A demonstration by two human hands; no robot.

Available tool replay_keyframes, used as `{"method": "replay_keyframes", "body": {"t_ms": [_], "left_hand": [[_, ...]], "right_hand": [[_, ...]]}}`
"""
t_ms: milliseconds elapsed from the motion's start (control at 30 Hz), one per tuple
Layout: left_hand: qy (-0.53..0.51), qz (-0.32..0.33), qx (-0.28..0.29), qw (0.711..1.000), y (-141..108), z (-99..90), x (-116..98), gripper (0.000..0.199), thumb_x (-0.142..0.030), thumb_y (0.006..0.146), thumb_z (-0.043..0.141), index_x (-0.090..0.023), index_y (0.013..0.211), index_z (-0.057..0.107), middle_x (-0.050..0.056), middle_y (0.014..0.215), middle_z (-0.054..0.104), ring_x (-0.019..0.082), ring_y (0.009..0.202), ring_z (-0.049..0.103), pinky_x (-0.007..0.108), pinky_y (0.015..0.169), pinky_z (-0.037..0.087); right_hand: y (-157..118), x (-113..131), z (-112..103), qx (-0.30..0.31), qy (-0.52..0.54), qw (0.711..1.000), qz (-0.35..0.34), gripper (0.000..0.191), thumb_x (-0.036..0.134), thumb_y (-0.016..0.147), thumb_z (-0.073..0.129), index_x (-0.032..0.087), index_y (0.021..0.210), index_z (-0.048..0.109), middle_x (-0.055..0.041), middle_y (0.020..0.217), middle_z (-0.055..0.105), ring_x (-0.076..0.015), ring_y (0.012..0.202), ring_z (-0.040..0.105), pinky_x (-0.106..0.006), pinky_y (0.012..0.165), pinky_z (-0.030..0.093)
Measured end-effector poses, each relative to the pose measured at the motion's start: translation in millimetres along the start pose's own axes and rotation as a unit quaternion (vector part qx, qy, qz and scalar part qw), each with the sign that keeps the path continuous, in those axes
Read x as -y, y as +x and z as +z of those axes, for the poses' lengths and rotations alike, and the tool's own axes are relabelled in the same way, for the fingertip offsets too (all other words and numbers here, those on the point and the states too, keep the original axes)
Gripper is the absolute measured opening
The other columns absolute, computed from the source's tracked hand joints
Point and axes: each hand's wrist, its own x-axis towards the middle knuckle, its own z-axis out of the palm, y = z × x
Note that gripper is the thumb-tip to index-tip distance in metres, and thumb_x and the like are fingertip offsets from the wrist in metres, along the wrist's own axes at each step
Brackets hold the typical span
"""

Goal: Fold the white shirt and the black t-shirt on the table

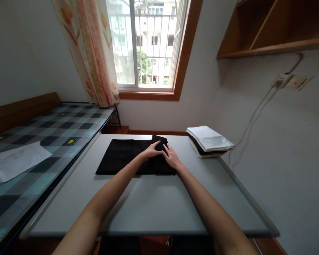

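Note:
A black folded cloth [119, 156], perhaps a garment, lies flat as a long rectangle across the white table [159, 205]. Its right end is doubled over, and a corner sticks up past the far edge. My left hand [151, 151] rests on the doubled part, thumb and fingers apart. Close beside it, my right hand [171, 156] lies on the cloth's right end with its fingers spread. The fingertips of both hands nearly meet. Neither hand shows any cloth gripped between its fingers.
A stack of folded cloths, white on top [210, 138], sits at the table's far right. To the left is a bed with a checked cover [77, 124] and papers [21, 161] on it. A cable [251, 124] hangs down the right wall below a wooden shelf [271, 47].

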Motion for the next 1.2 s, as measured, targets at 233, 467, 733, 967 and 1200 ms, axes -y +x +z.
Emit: {"method": "replay_keyframes", "body": {"t_ms": [233, 467, 733, 967, 1200], "left_hand": [[-0.031, 0.009, -0.009, 0.999, -8, -17.5, -16, 0.089, -0.011, 0.059, 0.079, -0.016, 0.142, 0.045, 0.015, 0.142, 0.05, 0.031, 0.129, 0.047, 0.042, 0.11, 0.037], [-0.062, -0.148, -0.044, 0.986, -30, -72.6, 10, 0.091, -0.009, 0.058, 0.079, -0.019, 0.142, 0.045, 0.015, 0.129, 0.06, 0.028, 0.108, 0.062, 0.039, 0.087, 0.055], [0.062, 0.018, -0.068, 0.996, -28, -68.2, 29, 0.086, -0.001, 0.056, 0.07, -0.009, 0.139, 0.048, 0.018, 0.141, 0.05, 0.033, 0.13, 0.046, 0.043, 0.11, 0.036], [0.093, 0.016, -0.089, 0.992, -24, -69.5, 35, 0.082, -0.007, 0.057, 0.075, -0.015, 0.135, 0.053, 0.014, 0.14, 0.052, 0.033, 0.133, 0.043, 0.044, 0.112, 0.033], [0.029, -0.056, -0.102, 0.993, -30, -72.3, 37, 0.084, -0.014, 0.054, 0.084, -0.017, 0.133, 0.055, 0.013, 0.134, 0.057, 0.03, 0.124, 0.052, 0.041, 0.104, 0.042]], "right_hand": [[8, 25, -6, -0.004, -0.002, 1.0, -0.005, 0.071, 0.063, 0.095, 0.019, 0.023, 0.152, 0.028, -0.0092, 0.16, 0.017, -0.0272, 0.147, 0.012, -0.049, 0.115, 0.02], [9, 73, 9, 0.041, -0.131, 0.989, -0.062, 0.072, 0.067, 0.093, 0.019, 0.025, 0.149, 0.035, -0.0081, 0.16, 0.016, -0.0304, 0.147, 0.008, -0.052, 0.116, 0.011], [1, 72, 19, 0.044, -0.203, 0.975, -0.076, 0.067, 0.062, 0.095, 0.027, 0.023, 0.149, 0.035, -0.0092, 0.159, 0.022, -0.0308, 0.146, 0.014, -0.051, 0.115, 0.016], [-1, 69, 17, 0.033, -0.203, 0.977, -0.064, 0.064, 0.06, 0.096, 0.027, 0.025, 0.148, 0.036, -0.0069, 0.158, 0.023, -0.0285, 0.146, 0.015, -0.05, 0.115, 0.017], [-3, 70, 16, 0.039, -0.209, 0.976, -0.052, 0.066, 0.06, 0.096, 0.025, 0.023, 0.149, 0.036, -0.0072, 0.158, 0.023, -0.0278, 0.146, 0.015, -0.05, 0.116, 0.015]]}}
